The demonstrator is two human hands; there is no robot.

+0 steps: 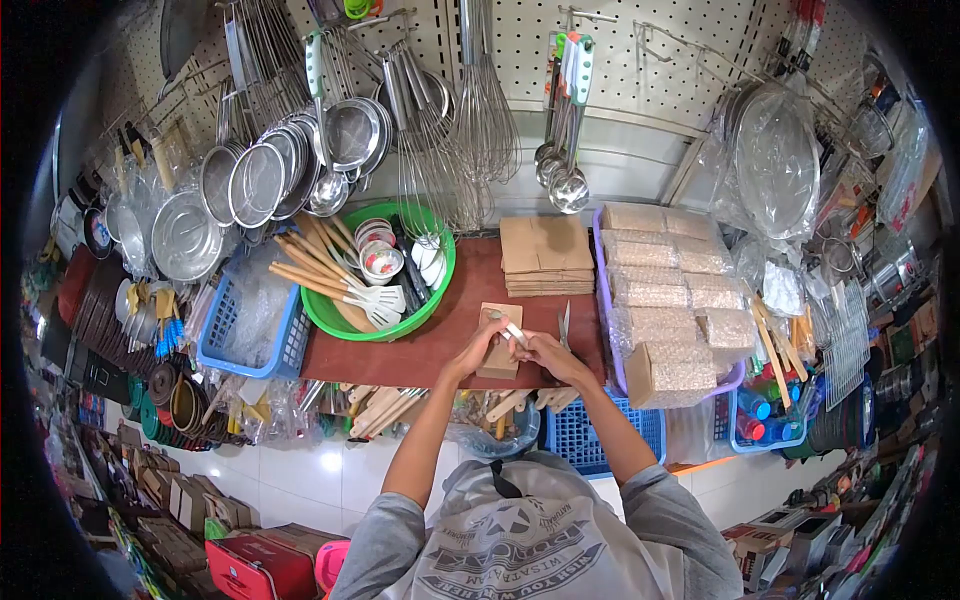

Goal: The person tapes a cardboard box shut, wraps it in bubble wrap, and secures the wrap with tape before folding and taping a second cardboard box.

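Note:
Above a small brown cardboard box (497, 366) on the red-brown tabletop, my two hands come together. My left hand (482, 347) is closed with its fingertips on a small white stick-like thing (511, 329). From the other side, my right hand (547, 351) is closed at the lower end of that same thing; its exact kind is too small to tell. A pair of scissors (565, 326) lies just beyond my right hand. Farther back is a stack of flattened cardboard boxes (546, 258).
A green basin (447, 268) of wooden-handled spatulas, spoons and small bowls stands left. At right, a purple basket (604, 300) holds several bubble-wrapped boxes (660, 330). Whisks (482, 120), strainers (257, 185) and ladles (569, 188) hang behind. Blue baskets (607, 435) sit below the table edge.

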